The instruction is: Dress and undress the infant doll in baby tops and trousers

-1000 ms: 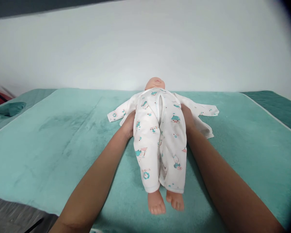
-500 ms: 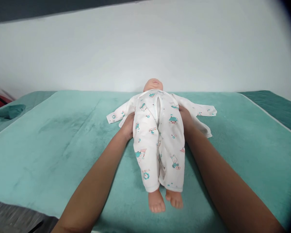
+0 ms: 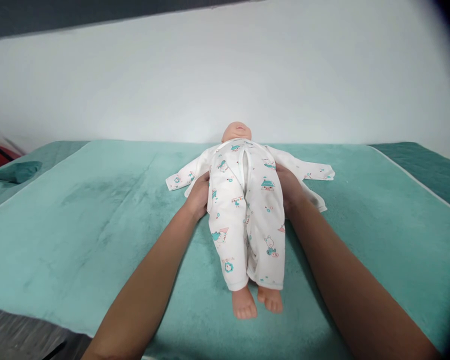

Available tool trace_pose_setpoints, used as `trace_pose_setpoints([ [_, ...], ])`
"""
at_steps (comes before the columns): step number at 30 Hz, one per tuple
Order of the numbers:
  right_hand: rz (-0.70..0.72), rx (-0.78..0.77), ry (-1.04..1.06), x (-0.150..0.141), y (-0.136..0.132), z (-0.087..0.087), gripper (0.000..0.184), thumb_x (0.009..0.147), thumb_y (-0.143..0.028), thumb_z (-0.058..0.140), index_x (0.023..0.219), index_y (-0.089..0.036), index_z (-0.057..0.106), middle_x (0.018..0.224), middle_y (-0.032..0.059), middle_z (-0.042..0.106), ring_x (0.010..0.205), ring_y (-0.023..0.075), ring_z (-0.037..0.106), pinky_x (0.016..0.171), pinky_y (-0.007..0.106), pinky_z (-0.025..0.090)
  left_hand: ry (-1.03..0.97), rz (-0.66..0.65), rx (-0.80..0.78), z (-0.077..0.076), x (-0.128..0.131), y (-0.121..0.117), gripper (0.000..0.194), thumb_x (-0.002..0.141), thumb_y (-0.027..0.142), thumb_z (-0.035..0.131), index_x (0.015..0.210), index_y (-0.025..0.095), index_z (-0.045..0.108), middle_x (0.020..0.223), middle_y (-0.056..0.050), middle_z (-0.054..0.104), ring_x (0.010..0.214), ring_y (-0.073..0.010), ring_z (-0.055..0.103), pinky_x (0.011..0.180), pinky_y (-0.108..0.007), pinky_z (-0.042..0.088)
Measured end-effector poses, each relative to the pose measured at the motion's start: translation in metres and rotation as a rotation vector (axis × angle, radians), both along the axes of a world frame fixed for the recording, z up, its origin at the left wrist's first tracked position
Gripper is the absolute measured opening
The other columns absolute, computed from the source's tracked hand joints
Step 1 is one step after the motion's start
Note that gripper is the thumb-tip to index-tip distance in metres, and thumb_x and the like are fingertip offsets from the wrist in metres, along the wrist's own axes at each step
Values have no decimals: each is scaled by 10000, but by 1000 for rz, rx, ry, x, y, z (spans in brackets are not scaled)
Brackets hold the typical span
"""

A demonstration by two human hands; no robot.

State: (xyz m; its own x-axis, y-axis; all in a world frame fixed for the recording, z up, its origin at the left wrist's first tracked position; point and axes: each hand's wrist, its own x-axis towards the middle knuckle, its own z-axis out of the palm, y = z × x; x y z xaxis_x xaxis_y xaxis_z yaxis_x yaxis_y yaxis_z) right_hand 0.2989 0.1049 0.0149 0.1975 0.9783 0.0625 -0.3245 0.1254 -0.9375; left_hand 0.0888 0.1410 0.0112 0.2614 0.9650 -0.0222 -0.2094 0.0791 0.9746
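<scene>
A baby doll [image 3: 237, 132] lies on its back on a teal blanket [image 3: 97, 215], head away from me and bare feet towards me. It wears a white printed romper [image 3: 247, 220] whose empty sleeves are spread out to both sides. My left hand [image 3: 198, 192] grips the doll's torso on its left side. On the other side, my right hand [image 3: 289, 187] holds the torso. The fingers of both hands are tucked behind the doll and mostly hidden.
A white wall rises behind the blanket. A folded dark green cloth [image 3: 13, 171] lies at the far left edge, with something red beside it. Darker green fabric [image 3: 427, 162] shows at the far right.
The doll has shifted slightly away from me, its feet drawing up the blanket. Both hands stayed on its sides and moved with it.
</scene>
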Motion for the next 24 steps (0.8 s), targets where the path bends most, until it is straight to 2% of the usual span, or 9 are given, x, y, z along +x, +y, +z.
trace_pose_setpoints([
  [4, -15, 18, -22, 0, -1, -2, 384, 680, -207, 628, 1060, -195, 679, 1053, 54, 737, 987, 281, 694, 874, 452, 578, -10, 3, 21, 1, -1, -1, 417, 708, 271, 704, 1113, 174, 724, 1067, -79, 755, 1026, -264, 683, 1007, -426, 500],
  [8, -187, -20, -150, -1, -11, -7, 366, 726, -257, 666, 1088, -200, 676, 1080, 60, 736, 1027, 286, 683, 905, 445, 563, 56, 76, 110, 1, -4, -13, 431, 759, 271, 672, 1184, 202, 683, 1197, -75, 710, 1106, -241, 647, 1035, -395, 471],
  [10, -265, 15, -223, -4, -23, -9, 366, 782, -292, 663, 1139, -209, 661, 1167, 68, 712, 1106, 274, 656, 992, 445, 519, 130, 183, 133, 2, -7, -28, 422, 797, 292, 652, 1212, 214, 656, 1281, -80, 663, 1164, -236, 615, 1049, -383, 452],
  [13, -365, 115, -455, -16, -62, -7, 415, 903, -347, 583, 1304, -241, 589, 1417, 68, 567, 1323, 251, 515, 1152, 464, 373, 285, 418, 234, 4, -14, -69, 361, 861, 336, 614, 1205, 229, 630, 1334, -80, 607, 1242, -225, 554, 1062, -356, 428],
  [15, -367, 226, -631, -29, -101, -4, 480, 940, -335, 549, 1412, -278, 492, 1538, 49, 430, 1436, 243, 377, 1203, 495, 290, 362, 459, 328, 3, -21, -109, 292, 894, 337, 587, 1171, 250, 623, 1283, -61, 606, 1217, -208, 554, 1036, -336, 442],
  [17, -269, 371, -794, -44, -145, -5, 487, 944, -282, 540, 1424, -287, 462, 1551, 60, 405, 1462, 255, 333, 1203, 536, 282, 412, 379, 391, -2, -29, -154, 206, 907, 299, 572, 1097, 260, 641, 1204, -52, 606, 1159, -196, 570, 988, -320, 469],
  [20, -122, 511, -1008, -65, -202, -16, 469, 910, -185, 543, 1364, -293, 495, 1454, 80, 515, 1431, 286, 382, 1178, 604, 289, 534, 235, 439, -17, -40, -215, 294, 904, 178, 524, 1141, 307, 640, 1196, -58, 566, 1129, -194, 571, 947, -333, 494],
  [22, -120, 512, -1113, -75, -226, -24, 469, 899, -126, 498, 1340, -283, 505, 1371, 83, 580, 1384, 288, 443, 1168, 632, 272, 620, 212, 465, -28, -43, -242, 393, 871, 115, 519, 1196, 318, 606, 1219, -67, 548, 1150, -206, 564, 960, -360, 499],
  [24, -162, 474, -1184, -82, -236, -29, 465, 898, -96, 456, 1327, -267, 507, 1311, 81, 616, 1337, 282, 485, 1161, 632, 263, 688, 218, 487, -34, -42, -254, 456, 843, 114, 565, 1257, 306, 555, 1257, -77, 533, 1197, -224, 542, 1013, -398, 479],
])
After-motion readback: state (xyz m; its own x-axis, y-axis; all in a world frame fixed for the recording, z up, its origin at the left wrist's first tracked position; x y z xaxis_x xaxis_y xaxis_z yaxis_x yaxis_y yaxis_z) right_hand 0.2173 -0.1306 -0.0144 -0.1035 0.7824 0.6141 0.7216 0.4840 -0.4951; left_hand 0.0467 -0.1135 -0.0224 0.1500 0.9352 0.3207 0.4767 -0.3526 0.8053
